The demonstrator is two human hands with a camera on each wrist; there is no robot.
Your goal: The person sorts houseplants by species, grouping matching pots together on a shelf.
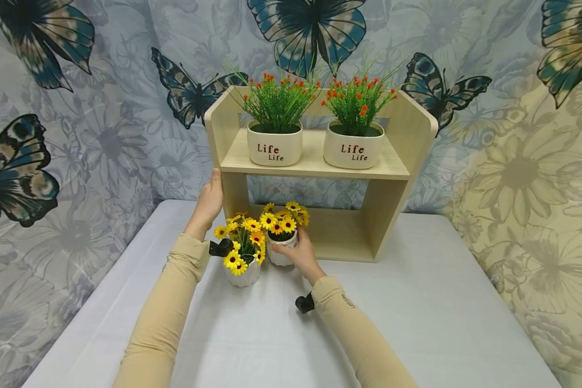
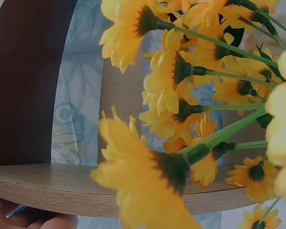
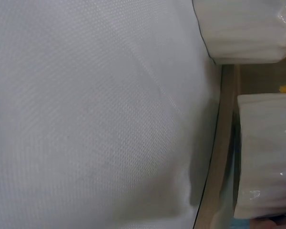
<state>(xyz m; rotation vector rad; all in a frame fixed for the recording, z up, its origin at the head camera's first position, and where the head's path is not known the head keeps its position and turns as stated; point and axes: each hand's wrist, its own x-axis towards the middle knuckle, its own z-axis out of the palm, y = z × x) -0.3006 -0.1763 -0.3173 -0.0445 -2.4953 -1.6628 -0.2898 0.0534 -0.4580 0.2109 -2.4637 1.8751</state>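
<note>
My right hand (image 1: 298, 253) grips a small white ribbed flowerpot (image 1: 277, 256) with yellow artificial daisies at the front of the wooden shelf (image 1: 341, 231). In the right wrist view, this flowerpot (image 3: 264, 157) overlaps the shelf's front edge, with fingertips (image 3: 271, 223) just visible beneath it. A second daisy pot (image 1: 244, 276) stands on the table to its left. My left hand (image 1: 208, 202) rests against the outside of the shelf's left side panel, fingers pointing up. Large yellow daisies (image 2: 174, 81) fill much of the left wrist view, and part of the hand (image 2: 33, 217) shows beyond the panel edge.
On the upper shelf stand two white "Life" planters, the left one (image 1: 275, 148) and the right one (image 1: 353, 150), both with red-flowered grass. White cloth covers the table (image 1: 446, 302). Butterfly-patterned fabric (image 1: 519, 172) hangs close behind the shelf.
</note>
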